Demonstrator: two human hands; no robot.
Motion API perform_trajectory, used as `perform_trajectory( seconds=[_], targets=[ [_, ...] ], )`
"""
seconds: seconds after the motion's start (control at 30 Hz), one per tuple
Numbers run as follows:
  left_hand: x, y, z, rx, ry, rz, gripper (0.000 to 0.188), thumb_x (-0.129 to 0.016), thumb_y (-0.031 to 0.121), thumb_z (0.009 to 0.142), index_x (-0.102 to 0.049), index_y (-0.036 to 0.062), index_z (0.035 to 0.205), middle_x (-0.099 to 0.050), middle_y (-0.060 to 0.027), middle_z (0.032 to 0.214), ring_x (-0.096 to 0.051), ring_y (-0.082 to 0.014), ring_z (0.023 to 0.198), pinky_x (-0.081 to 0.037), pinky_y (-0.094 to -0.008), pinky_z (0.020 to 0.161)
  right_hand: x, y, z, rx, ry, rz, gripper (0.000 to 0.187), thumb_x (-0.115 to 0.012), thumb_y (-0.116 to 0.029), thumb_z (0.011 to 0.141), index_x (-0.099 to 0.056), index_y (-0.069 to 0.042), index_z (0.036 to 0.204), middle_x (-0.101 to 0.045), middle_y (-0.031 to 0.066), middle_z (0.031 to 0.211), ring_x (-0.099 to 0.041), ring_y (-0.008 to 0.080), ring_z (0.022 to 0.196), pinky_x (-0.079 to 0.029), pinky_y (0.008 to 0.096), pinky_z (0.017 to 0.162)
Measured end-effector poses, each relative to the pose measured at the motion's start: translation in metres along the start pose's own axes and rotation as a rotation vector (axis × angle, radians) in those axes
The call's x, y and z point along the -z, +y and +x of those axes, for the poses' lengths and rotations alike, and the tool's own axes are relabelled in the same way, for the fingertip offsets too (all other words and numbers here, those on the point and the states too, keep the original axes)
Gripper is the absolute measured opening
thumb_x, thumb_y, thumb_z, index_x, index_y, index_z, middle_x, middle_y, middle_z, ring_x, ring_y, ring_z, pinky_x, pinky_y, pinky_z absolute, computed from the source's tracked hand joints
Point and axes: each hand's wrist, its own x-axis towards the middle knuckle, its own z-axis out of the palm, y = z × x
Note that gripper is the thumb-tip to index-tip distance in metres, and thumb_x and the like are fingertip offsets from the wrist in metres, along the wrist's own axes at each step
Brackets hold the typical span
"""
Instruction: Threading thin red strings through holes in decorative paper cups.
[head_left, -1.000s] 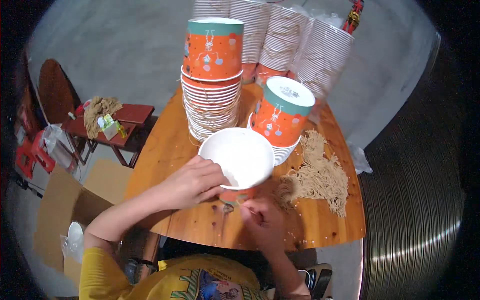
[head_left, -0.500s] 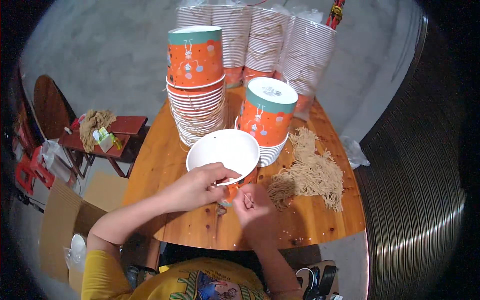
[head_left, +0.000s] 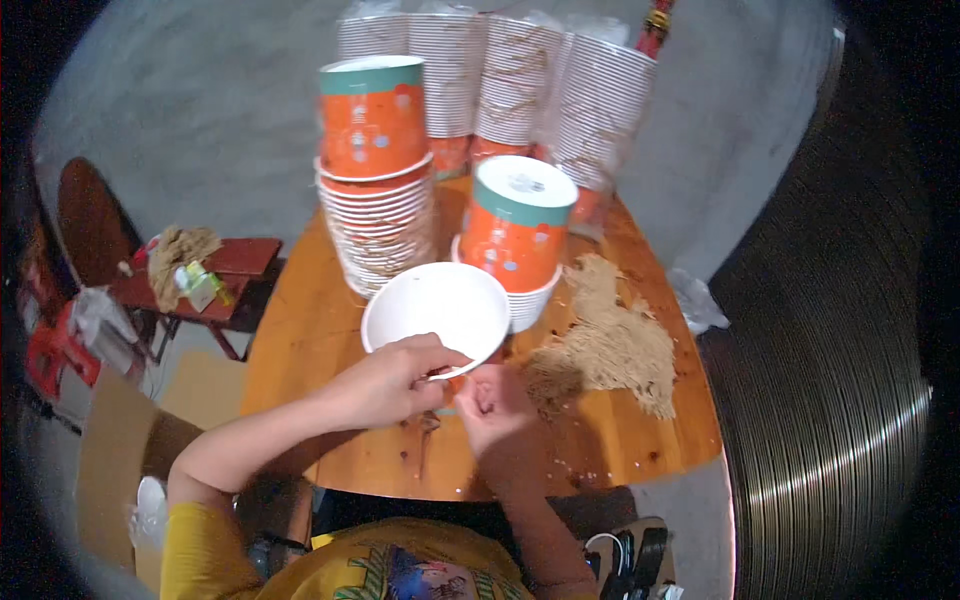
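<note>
A paper bucket (head_left: 430, 305) with a white inside and an orange outer wall is tilted in front of me at the table's near side. My left hand (head_left: 400, 382) pinches its near rim, thumb outside and fingers inside. Just right of that rim, my right hand (head_left: 492, 405) is closed, fingers curled against the bucket's outer wall. What its fingers hold is blurred and too small to make out. To its right lies a loose pile of tan strings (head_left: 630, 345). Behind the bucket stand two upside-down stacks of orange and green buckets, a taller left stack (head_left: 372, 130) and a shorter right stack (head_left: 515, 235).
Several plastic-wrapped bucket stacks (head_left: 440, 85) line the wooden table's (head_left: 300, 340) far end. At the left, a red bench (head_left: 245, 258) carries more tan strings. An open cardboard box (head_left: 105, 440) stands at lower left, and a ribbed metal shutter (head_left: 820, 400) at right.
The whole view has shifted slightly. My right hand has turned and its fingers curl tighter; a thin pale strand seen in it before no longer shows clearly. My left hand keeps its grip on the rim.
</note>
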Motion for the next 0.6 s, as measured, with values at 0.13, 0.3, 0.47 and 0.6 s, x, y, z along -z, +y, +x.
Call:
perform_trajectory(
  seconds=[0.13, 0.3, 0.47, 0.6],
  targets=[
    [-0.002, -0.012, 0.007, 0.121, -0.09, -0.153, 0.023, -0.051, 0.012, 0.09, -0.058, -0.0012, 0.107, -0.06, -0.0162, 0.092, -0.06, -0.0239, 0.084, -0.046, -0.0325, 0.076, -0.002, 0.023, -0.001, 0.162, 0.063, -0.128, 0.009, -0.063, -0.003, 0.079, -0.054, -0.004, 0.084, -0.055, 0.0075, 0.068, -0.054, 0.0147, 0.056, -0.046, 0.0279, 0.053],
    [-0.002, -0.017, 0.026, 0.256, -0.249, -0.175, 0.02, -0.05, 0.016, 0.093, -0.059, -0.0005, 0.1, -0.06, -0.0082, 0.082, -0.056, -0.014, 0.078, -0.046, -0.028, 0.072, 0.004, 0.023, -0.003, 0.128, 0.069, -0.068, 0.01, -0.063, -0.004, 0.079, -0.054, -0.004, 0.083, -0.056, 0.0098, 0.07, -0.056, 0.0175, 0.057, -0.046, 0.0294, 0.052],
    [-0.009, -0.022, 0.039, 0.313, -0.337, -0.22, 0.018, -0.052, 0.017, 0.091, -0.053, -0.0009, 0.093, -0.058, -0.009, 0.08, -0.055, -0.0178, 0.075, -0.045, -0.0313, 0.069, 0.007, 0.022, -0.004, 0.045, 0.042, -0.173, 0.008, -0.062, -0.011, 0.082, -0.055, -0.008, 0.084, -0.059, 0.0098, 0.069, -0.059, 0.0208, 0.057, -0.046, 0.0327, 0.052],
    [-0.015, -0.02, 0.038, 0.065, -0.226, 0.104, 0.012, -0.051, 0.013, 0.087, -0.051, 0.0012, 0.089, -0.055, -0.0199, 0.088, -0.053, -0.037, 0.086, -0.043, -0.0417, 0.075, 0.007, 0.023, -0.004, 0.011, 0.017, -0.173, 0.009, -0.062, -0.012, 0.083, -0.054, -0.008, 0.087, -0.059, 0.0097, 0.068, -0.059, 0.0205, 0.057, -0.046, 0.0324, 0.051]
  ],
)
